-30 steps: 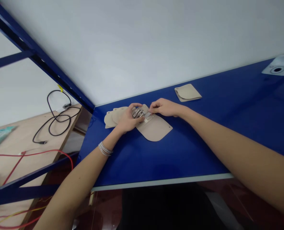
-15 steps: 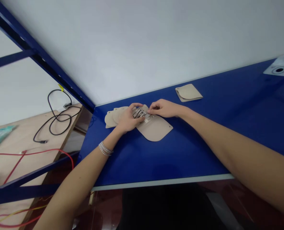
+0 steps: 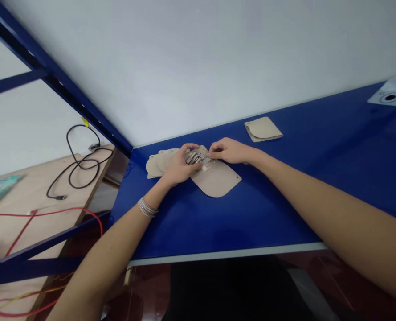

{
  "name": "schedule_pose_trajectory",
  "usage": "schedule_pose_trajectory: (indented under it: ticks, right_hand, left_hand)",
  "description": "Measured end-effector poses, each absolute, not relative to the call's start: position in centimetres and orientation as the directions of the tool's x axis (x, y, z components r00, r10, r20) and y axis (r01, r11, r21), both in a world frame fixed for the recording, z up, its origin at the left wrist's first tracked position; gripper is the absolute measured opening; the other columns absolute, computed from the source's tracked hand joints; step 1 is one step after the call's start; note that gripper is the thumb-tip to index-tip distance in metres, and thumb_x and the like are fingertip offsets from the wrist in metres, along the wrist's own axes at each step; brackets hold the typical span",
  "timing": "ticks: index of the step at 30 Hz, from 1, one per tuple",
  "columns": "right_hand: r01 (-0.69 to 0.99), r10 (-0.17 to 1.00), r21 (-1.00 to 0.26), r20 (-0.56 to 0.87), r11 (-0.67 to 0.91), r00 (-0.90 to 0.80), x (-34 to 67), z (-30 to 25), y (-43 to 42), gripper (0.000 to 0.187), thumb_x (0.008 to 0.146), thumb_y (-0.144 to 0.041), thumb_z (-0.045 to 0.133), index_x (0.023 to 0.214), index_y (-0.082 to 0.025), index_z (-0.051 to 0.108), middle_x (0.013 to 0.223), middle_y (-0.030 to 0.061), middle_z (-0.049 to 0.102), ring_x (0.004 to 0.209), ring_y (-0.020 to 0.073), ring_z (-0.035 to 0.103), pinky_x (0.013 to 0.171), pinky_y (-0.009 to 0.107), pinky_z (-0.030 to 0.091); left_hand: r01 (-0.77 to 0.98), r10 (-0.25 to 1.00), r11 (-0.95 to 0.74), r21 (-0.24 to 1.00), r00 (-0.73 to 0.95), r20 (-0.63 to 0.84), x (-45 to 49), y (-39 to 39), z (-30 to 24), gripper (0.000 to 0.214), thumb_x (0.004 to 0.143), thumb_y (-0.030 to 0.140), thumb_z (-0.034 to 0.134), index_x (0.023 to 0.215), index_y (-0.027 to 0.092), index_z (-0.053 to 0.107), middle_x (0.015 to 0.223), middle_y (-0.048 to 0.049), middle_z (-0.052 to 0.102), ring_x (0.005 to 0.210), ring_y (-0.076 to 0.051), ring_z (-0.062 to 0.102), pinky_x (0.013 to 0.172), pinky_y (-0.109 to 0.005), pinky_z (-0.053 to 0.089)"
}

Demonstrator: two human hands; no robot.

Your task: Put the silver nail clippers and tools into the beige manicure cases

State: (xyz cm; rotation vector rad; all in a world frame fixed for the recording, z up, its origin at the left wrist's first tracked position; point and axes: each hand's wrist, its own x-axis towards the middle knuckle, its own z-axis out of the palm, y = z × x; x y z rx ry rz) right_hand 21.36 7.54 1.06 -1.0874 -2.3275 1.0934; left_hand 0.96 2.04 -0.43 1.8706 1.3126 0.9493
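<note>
An open beige pouch (image 3: 216, 179) lies flat on the blue table (image 3: 251, 214), with a row of small metal tools (image 3: 194, 157) tucked in its middle. My left hand (image 3: 176, 167) curls over the pouch's left part and presses on the metal tools. My right hand (image 3: 229, 150) pinches a small metal piece at the pouch's upper edge, just right of the tools. More beige pouches (image 3: 157, 162) are stacked under and behind my left hand. A silver bracelet (image 3: 146, 207) sits on my left wrist.
A folded beige pouch (image 3: 263, 129) lies farther back on the table. A white plate with a black hole (image 3: 389, 94) is at the far right. At left stand a blue metal frame (image 3: 60, 91) and a wooden surface with black cable (image 3: 80, 167) and red wire (image 3: 34, 216).
</note>
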Motion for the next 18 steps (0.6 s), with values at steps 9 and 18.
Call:
schedule_pose_trajectory:
  ticks: [9, 18]
  right_hand:
    - [0.47, 0.748, -0.773, 0.009, 0.426, -0.663, 21.63, 1.12, 7.56, 0.043, 0.077, -0.056, 0.057, 0.077, -0.015, 0.069, 0.069, 0.0022, 0.059, 0.066, 0.0143, 0.047, 0.062, 0.027, 0.033]
    - [0.488, 0.714, -0.714, 0.024, 0.502, -0.7, 21.52, 1.02, 7.69, 0.043, 0.081, -0.054, 0.054, 0.082, -0.014, 0.069, 0.064, 0.0006, 0.054, 0.06, 0.0117, 0.043, 0.057, 0.027, 0.029]
  left_hand:
    - [0.51, 0.949, -0.308, 0.803, 0.225, 0.221, 0.76, 2.16, -0.66, 0.049, 0.07, 0.022, 0.069, 0.117, 0.021, 0.052, 0.115, -0.0066, 0.059, 0.101, -0.02, 0.057, 0.09, -0.037, 0.045]
    - [0.493, 0.953, -0.285, 0.822, 0.233, 0.191, 0.97, 1.9, -0.31, 0.05, 0.071, 0.023, 0.068, 0.117, 0.021, 0.051, 0.11, -0.0051, 0.061, 0.096, -0.019, 0.058, 0.086, -0.034, 0.047]
